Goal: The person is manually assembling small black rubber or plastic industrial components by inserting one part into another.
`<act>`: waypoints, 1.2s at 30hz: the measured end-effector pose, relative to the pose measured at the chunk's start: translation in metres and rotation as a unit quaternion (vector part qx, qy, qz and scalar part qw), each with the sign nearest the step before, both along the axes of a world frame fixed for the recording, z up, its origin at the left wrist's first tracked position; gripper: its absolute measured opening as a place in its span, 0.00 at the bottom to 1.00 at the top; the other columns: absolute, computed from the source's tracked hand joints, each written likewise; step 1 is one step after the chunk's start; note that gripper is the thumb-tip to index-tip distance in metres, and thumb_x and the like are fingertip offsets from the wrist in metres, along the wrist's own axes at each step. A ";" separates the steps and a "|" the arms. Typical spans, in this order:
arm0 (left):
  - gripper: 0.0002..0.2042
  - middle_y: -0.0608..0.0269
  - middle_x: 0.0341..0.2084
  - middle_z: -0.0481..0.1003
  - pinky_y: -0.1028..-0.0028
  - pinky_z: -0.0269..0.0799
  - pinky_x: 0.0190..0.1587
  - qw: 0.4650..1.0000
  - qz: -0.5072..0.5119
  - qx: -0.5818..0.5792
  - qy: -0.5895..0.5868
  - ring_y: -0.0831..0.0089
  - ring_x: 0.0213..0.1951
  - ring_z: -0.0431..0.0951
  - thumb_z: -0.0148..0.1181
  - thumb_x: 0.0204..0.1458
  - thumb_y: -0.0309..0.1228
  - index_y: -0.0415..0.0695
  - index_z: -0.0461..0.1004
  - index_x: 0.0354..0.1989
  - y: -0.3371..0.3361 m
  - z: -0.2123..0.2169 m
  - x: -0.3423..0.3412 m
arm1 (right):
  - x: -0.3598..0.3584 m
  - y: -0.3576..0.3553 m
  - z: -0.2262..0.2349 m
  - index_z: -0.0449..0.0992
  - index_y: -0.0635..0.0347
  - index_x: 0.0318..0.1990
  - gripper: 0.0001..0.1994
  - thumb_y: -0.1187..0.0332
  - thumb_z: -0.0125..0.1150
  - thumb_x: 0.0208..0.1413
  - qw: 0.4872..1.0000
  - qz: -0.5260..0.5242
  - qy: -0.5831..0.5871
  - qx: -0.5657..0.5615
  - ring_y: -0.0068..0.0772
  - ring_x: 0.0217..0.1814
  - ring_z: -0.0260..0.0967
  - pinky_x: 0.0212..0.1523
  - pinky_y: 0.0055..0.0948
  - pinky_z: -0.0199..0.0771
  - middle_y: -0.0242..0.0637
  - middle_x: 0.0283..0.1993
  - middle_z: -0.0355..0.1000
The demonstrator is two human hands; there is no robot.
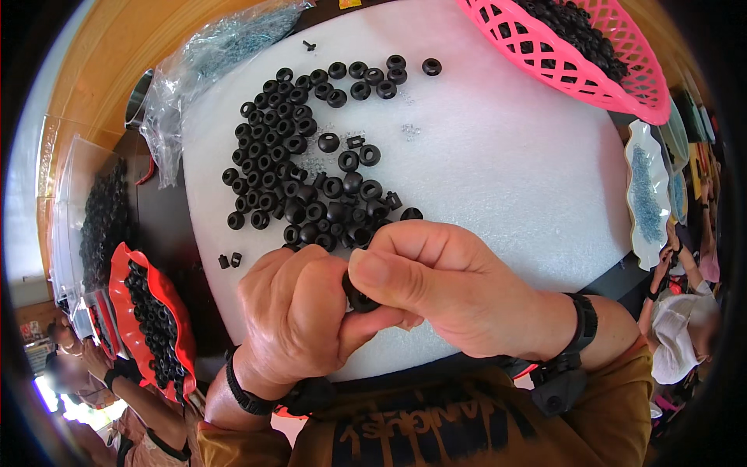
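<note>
Caught partway through the work, judging by a single black piece (359,296) pinched between the closed left hand (294,313) and the curled fingers and thumb of the right hand (457,289), largely hidden there over the near part of the white mat (529,179). Apparently far from finished, with a broad spread of loose black rings (278,153) on the mat just beyond, and more black parts (583,39) heaped in the pink basket (657,97) at upper right and the red dish (123,305) at left; impossible to tell finished rings from untouched ones.
</note>
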State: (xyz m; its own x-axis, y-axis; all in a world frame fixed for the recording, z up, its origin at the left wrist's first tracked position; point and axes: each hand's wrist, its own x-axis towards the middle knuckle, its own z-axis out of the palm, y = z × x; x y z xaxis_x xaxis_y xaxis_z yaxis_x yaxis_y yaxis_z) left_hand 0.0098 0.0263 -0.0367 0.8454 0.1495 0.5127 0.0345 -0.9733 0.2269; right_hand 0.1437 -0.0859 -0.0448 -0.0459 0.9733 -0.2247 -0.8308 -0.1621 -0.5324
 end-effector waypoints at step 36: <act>0.22 0.64 0.15 0.63 0.71 0.56 0.14 0.998 -0.019 -0.063 0.007 0.69 0.13 0.62 0.73 0.37 0.42 0.40 0.67 0.27 0.003 0.003 -0.005 | -0.002 0.001 0.002 0.71 0.57 0.29 0.13 0.60 0.55 0.62 0.998 -0.011 -0.060 -0.020 0.08 0.27 0.53 0.26 0.13 0.54 0.19 0.25 0.62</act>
State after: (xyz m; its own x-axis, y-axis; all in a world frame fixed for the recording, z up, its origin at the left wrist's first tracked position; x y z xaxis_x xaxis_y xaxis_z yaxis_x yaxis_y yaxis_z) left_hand 0.0050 0.0297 -0.0334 0.8589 0.1801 0.4794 0.0032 -0.9380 0.3467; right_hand 0.1413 -0.0845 -0.0433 0.0055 0.9639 -0.2661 -0.7651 -0.1673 -0.6218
